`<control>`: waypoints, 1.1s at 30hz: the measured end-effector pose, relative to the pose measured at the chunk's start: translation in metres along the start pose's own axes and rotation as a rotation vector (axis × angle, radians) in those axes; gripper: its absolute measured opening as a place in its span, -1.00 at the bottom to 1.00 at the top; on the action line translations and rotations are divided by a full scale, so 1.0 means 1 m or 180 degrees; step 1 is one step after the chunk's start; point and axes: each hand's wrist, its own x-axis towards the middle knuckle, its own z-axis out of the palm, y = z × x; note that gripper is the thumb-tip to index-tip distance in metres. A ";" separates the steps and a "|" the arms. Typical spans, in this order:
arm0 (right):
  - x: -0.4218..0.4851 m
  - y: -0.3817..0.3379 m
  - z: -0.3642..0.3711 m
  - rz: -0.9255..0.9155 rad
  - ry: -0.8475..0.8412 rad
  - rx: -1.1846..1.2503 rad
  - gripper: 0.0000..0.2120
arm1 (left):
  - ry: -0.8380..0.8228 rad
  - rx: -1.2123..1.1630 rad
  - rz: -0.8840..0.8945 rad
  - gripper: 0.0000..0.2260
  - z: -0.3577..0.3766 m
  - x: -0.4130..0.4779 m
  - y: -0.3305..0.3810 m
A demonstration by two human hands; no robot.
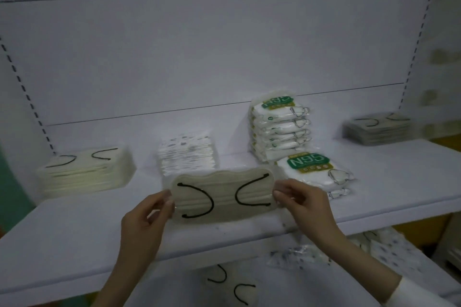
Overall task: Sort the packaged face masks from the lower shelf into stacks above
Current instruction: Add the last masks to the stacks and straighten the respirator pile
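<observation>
Over the shelf [74, 232] edge, left hand [144, 217] and right hand [304, 203] pinch the beige mask [223, 197] by its ends.

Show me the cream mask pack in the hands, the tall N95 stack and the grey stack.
cream mask pack [224, 197]: head view, centre, between the black ear loops.
tall N95 stack [277, 129]: head view, front of the middle packs.
grey stack [376, 133]: head view, its front side.

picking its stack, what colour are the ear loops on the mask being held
Black ear loops on a beige mask; head view shows it best.
</observation>
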 end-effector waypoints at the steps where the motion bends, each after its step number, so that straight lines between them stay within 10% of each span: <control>1: -0.002 -0.004 -0.015 -0.0004 0.0110 0.0003 -0.75 | -0.0049 -0.0180 0.0045 -0.80 0.011 0.001 0.009; 16: -0.048 0.020 -0.307 0.0360 0.1392 -0.0668 -0.86 | -0.1374 -0.1251 0.0373 -0.81 0.277 -0.054 0.136; 33: 0.119 0.121 -0.472 0.0510 0.1173 -0.0577 -0.86 | -0.0737 -0.0708 -0.0038 -0.85 0.500 0.007 0.205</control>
